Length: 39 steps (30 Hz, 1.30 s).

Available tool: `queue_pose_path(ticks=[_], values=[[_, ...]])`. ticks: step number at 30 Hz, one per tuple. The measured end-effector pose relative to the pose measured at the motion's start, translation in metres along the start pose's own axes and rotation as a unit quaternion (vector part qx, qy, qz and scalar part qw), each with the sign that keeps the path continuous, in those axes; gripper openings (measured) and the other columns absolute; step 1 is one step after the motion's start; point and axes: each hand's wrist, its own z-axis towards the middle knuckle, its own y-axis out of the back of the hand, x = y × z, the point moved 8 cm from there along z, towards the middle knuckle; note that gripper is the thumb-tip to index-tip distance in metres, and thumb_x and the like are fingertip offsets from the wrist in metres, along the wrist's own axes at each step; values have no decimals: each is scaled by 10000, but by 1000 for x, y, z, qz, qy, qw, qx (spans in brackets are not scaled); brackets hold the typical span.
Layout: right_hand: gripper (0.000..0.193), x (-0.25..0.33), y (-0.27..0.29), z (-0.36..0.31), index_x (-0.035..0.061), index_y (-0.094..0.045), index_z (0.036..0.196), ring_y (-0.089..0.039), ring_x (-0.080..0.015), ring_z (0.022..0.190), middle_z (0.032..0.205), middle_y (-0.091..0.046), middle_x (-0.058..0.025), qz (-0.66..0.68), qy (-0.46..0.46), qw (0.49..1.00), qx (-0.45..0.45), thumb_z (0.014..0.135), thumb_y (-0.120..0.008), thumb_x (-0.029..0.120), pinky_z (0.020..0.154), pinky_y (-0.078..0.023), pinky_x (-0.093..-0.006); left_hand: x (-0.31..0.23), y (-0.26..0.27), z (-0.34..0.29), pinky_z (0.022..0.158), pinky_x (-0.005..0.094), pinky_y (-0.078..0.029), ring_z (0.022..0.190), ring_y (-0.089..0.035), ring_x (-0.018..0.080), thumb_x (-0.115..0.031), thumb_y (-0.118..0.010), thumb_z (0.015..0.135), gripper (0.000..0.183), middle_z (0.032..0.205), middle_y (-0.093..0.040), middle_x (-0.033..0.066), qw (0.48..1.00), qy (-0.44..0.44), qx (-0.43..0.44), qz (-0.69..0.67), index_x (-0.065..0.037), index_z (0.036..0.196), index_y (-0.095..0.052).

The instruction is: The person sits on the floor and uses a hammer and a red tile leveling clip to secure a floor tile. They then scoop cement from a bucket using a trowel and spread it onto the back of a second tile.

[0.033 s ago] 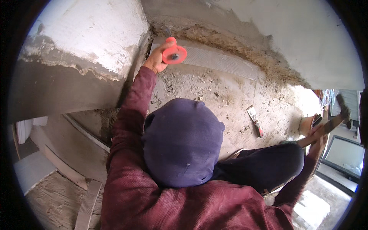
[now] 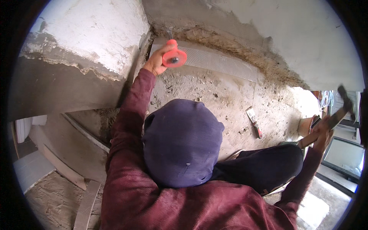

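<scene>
Head view: left hand [image 2: 156, 61] is wrapped tight around a chisel with a red-orange hand guard [image 2: 174, 58], its tip hidden at the corner where the pale tile [image 2: 214, 63] meets the wall. Right hand [image 2: 324, 132], far right, clutches a raised hammer [image 2: 339, 109]. Scraper [image 2: 254, 122] lies on the mortar floor [image 2: 214, 96].

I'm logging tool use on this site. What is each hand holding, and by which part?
The left hand grips a chisel with an orange hand guard, on the shaft just below the guard. The right hand holds a raised hammer low on its wooden handle.
</scene>
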Motion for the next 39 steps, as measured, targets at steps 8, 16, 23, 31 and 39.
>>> queue_pose_path(ticks=[8, 16, 23, 31, 39], values=[[416, 108, -216, 35, 30, -518, 1182, -461, -115, 584, 705, -491, -12, 102, 101, 966, 217, 985, -493, 396, 539, -408, -260, 14, 1, 6, 894, 350, -530, 1021, -620, 180, -270, -693, 917, 475, 1140, -610, 72, 1000, 5, 22, -18, -56, 1312, -538], [720, 82, -344, -20, -27, -575, 1102, -518, -143, 552, 718, -562, -51, -194, 269, 860, 388, 914, -521, 666, 455, -436, -333, 25, -2, 16, 889, 368, -540, 1024, -631, 178, -270, -679, 932, 429, 1107, -626, 66, 995, 24, 58, -81, -55, 1281, -550], [641, 24, -404, -36, 37, -604, 998, -604, -272, 574, 634, -564, -113, -177, 299, 840, 417, 950, -448, 656, 559, -478, -404, 7, -22, 19, 832, 362, -555, 1001, -647, 175, -261, -703, 912, 381, 1085, -647, 26, 993, 8, 17, -113, -70, 1224, -597], [717, -10, -406, -34, -9, -599, 974, -644, -304, 613, 709, -616, -141, -166, 228, 876, 392, 940, -423, 685, 586, -493, -393, 7, -34, 21, 777, 391, -562, 940, -667, 185, -298, -739, 865, 353, 1020, -664, 11, 996, 36, 27, -71, -139, 1157, -620], [607, -6, -397, -26, -10, -611, 980, -648, -262, 651, 763, -636, -124, -102, 237, 900, 351, 893, -573, 590, 601, -496, -363, 10, -38, 33, 800, 350, -579, 968, -662, 182, -237, -714, 891, 290, 1042, -688, 42, 991, 14, 33, -125, -76, 1120, -636]])
